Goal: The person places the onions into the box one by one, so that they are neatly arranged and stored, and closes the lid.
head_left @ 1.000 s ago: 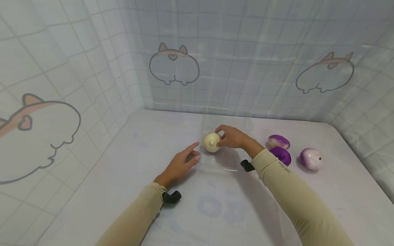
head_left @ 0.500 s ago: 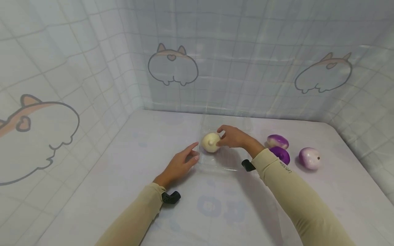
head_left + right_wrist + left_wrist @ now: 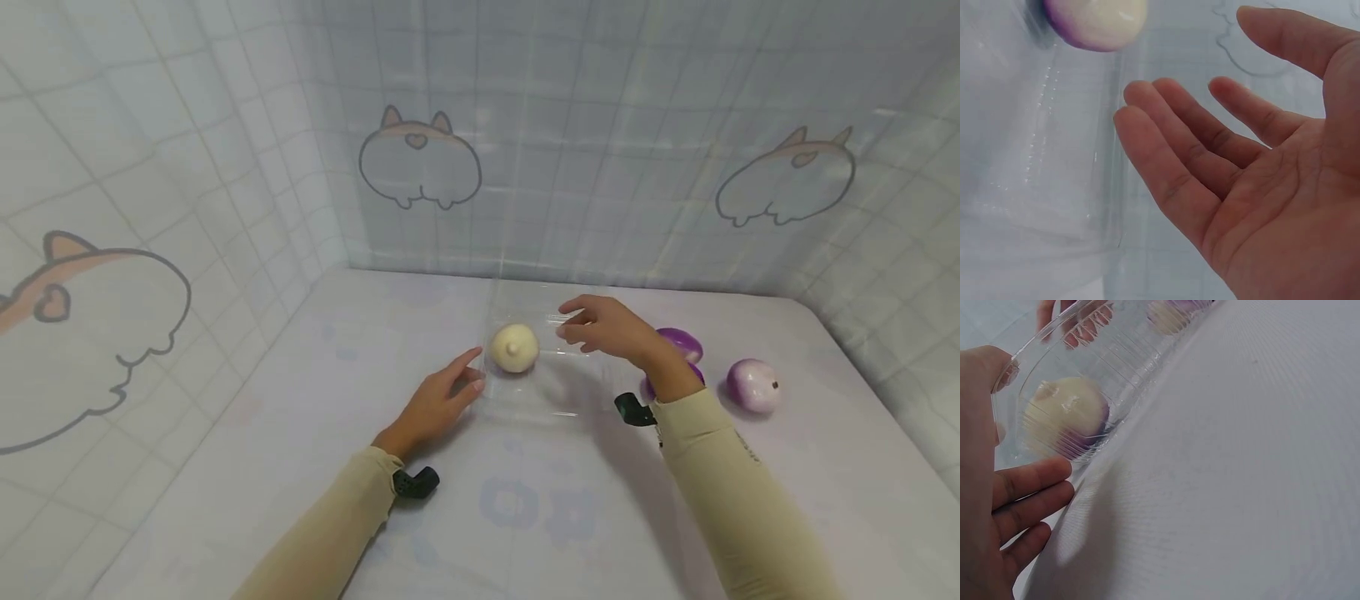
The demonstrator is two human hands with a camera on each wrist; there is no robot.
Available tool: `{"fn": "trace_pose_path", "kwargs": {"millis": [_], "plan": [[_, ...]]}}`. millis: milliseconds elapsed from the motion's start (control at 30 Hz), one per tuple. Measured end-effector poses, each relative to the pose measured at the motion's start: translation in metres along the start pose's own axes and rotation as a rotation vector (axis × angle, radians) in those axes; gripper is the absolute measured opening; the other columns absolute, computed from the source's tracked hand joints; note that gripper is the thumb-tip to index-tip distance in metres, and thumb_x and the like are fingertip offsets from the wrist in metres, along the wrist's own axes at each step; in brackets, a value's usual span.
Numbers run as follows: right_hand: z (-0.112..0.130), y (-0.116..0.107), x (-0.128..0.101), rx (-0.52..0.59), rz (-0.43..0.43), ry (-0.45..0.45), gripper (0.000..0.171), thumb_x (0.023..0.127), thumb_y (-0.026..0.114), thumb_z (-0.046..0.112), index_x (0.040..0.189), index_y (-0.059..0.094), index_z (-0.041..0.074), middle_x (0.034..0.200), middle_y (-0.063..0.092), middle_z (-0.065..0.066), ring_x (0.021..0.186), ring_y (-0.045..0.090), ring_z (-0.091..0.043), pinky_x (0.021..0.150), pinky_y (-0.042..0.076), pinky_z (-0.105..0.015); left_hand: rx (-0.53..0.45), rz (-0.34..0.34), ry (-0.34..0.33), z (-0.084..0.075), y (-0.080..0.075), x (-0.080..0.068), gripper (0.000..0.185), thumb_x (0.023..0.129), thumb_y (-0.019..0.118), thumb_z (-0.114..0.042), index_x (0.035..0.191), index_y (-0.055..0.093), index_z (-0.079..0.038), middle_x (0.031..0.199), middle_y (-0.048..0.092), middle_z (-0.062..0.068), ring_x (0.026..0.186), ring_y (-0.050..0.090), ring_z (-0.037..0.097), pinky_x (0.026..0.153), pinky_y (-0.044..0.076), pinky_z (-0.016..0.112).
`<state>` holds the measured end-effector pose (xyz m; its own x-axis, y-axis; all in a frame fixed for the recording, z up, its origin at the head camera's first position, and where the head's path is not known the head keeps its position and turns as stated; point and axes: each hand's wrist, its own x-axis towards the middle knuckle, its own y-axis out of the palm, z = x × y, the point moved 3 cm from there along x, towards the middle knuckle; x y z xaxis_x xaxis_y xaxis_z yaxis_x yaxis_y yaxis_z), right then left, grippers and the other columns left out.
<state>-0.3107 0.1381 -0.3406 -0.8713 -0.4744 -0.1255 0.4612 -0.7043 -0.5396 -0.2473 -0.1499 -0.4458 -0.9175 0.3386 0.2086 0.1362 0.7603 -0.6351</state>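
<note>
A cream onion (image 3: 514, 348) with a purple underside (image 3: 1079, 440) lies at the left end of a clear plastic box (image 3: 555, 392), whose lid is folded back. My left hand (image 3: 435, 408) is at the box's left edge, fingers extended; in the left wrist view its fingertips (image 3: 1060, 467) touch or nearly touch the clear wall. My right hand (image 3: 611, 329) hovers over the box's right part, apart from the onion, its spread fingers (image 3: 1172, 169) holding nothing.
Right of the box lie more purple onions: two close together, partly behind my right hand, including a purple-and-white one (image 3: 681, 342), and a paler one (image 3: 754, 386) farther right. A tile-patterned curtain (image 3: 570, 167) stands behind the white table (image 3: 337, 358).
My right hand has let go of the onion and moved right and slightly up, its fingers spreading. The onion stays in the box. The left hand has hardly moved.
</note>
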Motion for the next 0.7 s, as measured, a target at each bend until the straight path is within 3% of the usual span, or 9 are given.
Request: {"fn": "trace_pose_path", "kwargs": {"millis": [233,500,700], "plan": [[-0.016,0.003,-0.032,0.213,-0.073,-0.018,0.053,0.097,0.069,0.028,0.140,0.050,0.003,0.127,0.063,-0.021,0.115,0.063,-0.038,0.090,0.055,-0.039,-0.012,0.004,-0.006,0.002,0.004,-0.003,0.060,0.103,0.053,-0.043,0.156,0.037,-0.023,0.126,0.066,0.000,0.128,0.054,0.022,0.111,0.036,0.051],[-0.022,-0.009,-0.058,0.220,-0.278,-0.118,0.043,0.100,0.065,0.024,0.135,0.055,0.002,0.123,0.064,-0.020,0.106,0.067,-0.024,0.087,0.056,-0.037,0.000,-0.024,0.010,0.001,0.004,-0.003,0.057,0.104,0.053,-0.040,0.156,0.037,-0.022,0.124,0.067,0.000,0.125,0.056,0.020,0.110,0.037,0.048],[-0.032,-0.022,-0.075,0.216,-0.336,-0.125,0.043,0.101,0.063,0.025,0.136,0.054,0.000,0.124,0.064,-0.021,0.104,0.069,-0.021,0.086,0.057,-0.036,0.002,-0.007,0.006,0.002,0.004,-0.002,0.057,0.104,0.053,-0.041,0.156,0.036,-0.026,0.125,0.066,0.000,0.126,0.055,0.019,0.111,0.036,0.047]]}}
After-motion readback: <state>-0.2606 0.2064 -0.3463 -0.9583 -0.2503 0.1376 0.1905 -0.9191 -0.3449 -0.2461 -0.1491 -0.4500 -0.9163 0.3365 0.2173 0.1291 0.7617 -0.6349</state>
